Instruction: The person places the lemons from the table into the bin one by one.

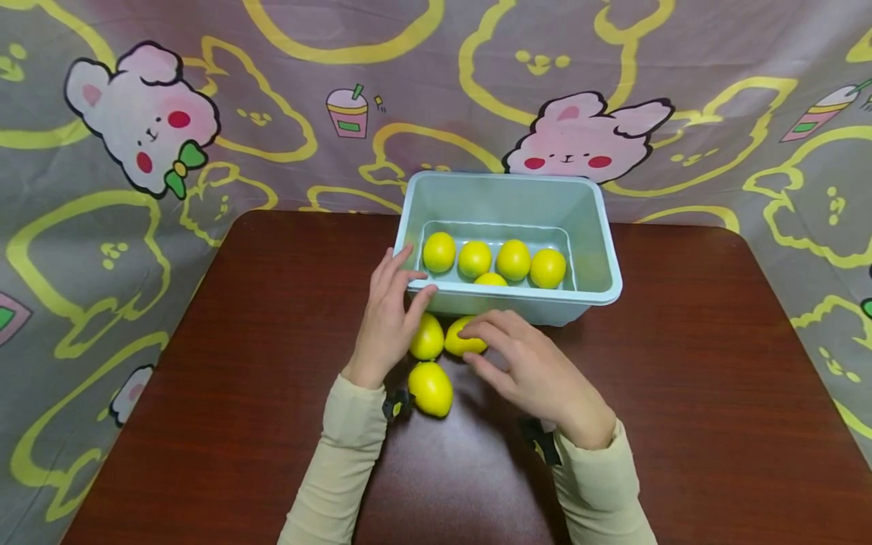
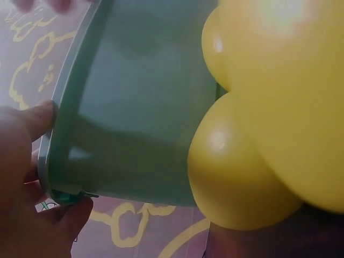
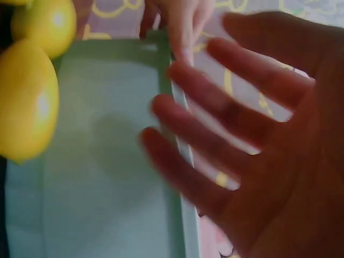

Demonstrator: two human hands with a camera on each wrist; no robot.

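Observation:
A pale blue-green plastic bin (image 1: 507,297) stands on the table with several yellow lemons (image 1: 514,260) inside. My left hand (image 1: 386,322) grips its near left corner, the thumb (image 2: 40,119) on the front rim and the fingers round the side. Three more lemons lie outside, in front of the bin: one lemon (image 1: 428,337) beside the left hand, a second lemon (image 1: 458,342) to its right, and a third lemon (image 1: 431,389) nearer. Over the second one hovers my right hand (image 1: 538,371); in the right wrist view its fingers are spread, holding nothing.
The dark brown tabletop (image 1: 708,393) extends to both sides of the bin. Behind the table's far edge hangs a patterned fabric backdrop (image 1: 422,98), close to the bin's back wall. Dark wrist cameras sit under both wrists.

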